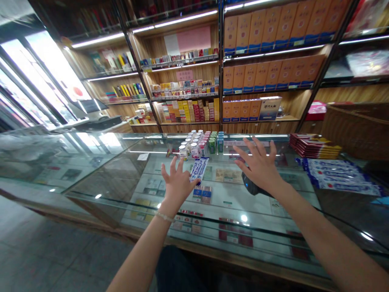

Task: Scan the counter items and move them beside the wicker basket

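My left hand [176, 182], with a beaded bracelet on its wrist, is spread over the glass counter [231, 205]. Its thumb is beside a blue-and-white packet [199, 170]; whether they touch I cannot tell. Further right, my right hand [258, 164] has its fingers stretched apart and holds nothing. Partly below its palm is a black device [252, 186] with a small blue light. Rows of small bottles [194, 149] and green and blue containers [212, 146] stand beyond the packet, between my hands.
Red-and-yellow packs [316, 147] are stacked at the right, behind several blue-and-white packages [343, 176]. A white paper [143, 156] lies left of the bottles. A monitor [88, 106] stands at the far left. Shelves of boxes [249, 109] line the back wall.
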